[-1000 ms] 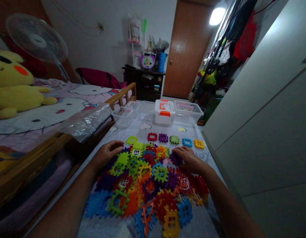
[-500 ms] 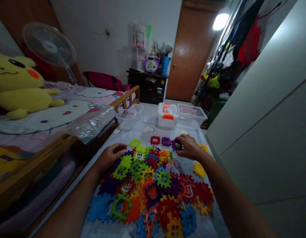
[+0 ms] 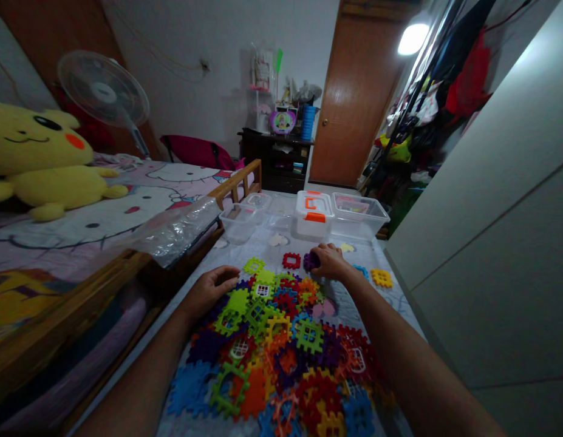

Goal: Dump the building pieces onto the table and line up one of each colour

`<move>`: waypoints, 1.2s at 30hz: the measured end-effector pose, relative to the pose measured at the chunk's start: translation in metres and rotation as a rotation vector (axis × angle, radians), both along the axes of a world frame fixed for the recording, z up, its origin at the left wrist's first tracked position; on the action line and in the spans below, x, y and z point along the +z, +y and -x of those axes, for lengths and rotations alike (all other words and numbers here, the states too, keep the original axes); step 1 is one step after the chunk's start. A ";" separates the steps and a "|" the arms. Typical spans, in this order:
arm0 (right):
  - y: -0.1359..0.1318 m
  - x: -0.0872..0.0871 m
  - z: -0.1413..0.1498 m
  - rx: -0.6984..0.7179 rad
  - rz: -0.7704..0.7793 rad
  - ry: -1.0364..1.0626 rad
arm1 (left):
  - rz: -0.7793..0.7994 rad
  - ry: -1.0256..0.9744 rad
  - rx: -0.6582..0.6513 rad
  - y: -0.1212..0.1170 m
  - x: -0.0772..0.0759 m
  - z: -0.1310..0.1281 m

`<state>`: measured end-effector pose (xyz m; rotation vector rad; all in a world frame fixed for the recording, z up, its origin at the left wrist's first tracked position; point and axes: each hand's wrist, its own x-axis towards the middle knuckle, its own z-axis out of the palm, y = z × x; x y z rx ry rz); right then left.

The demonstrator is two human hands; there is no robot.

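Note:
A heap of toothed plastic building tiles (image 3: pixel 263 318) in many colours covers the near half of the table. My right hand (image 3: pixel 329 262) is closed on a purple tile (image 3: pixel 310 261) beyond the heap; its fingers hide part of that tile. Just left of it lies a red square frame tile (image 3: pixel 291 261). At the heap's left edge rests my left hand (image 3: pixel 212 286), thumb and fingers apart, holding nothing. A lime green frame tile (image 3: pixel 253 265) lies close to its fingertips.
At the far end stand a lidded clear box with orange clips (image 3: pixel 314 215), an open clear box (image 3: pixel 361 215) and another clear container (image 3: pixel 239 221). A yellow tile (image 3: pixel 381 278) lies at the right edge. A wooden bed rail (image 3: pixel 233 188) borders the left side.
My right hand has moved left with a purple tile, up to where another purple tile lay beside the red one. The blue tile behind my right wrist now shows. My left hand stays put.

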<state>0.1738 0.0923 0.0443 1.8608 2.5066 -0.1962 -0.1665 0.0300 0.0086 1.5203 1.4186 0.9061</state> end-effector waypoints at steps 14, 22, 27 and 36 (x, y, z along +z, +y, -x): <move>-0.097 0.021 -0.057 0.040 -0.165 0.268 | -0.037 -0.002 -0.025 -0.002 -0.001 0.000; -0.146 -0.025 -0.084 -0.088 -0.253 0.417 | -0.147 0.361 -0.091 0.002 0.014 -0.005; -0.142 -0.036 -0.076 -0.144 -0.330 0.457 | -0.231 0.690 -0.323 0.025 0.024 -0.017; -0.140 -0.041 -0.073 -0.141 -0.328 0.465 | -0.175 0.828 -0.436 0.077 0.016 -0.037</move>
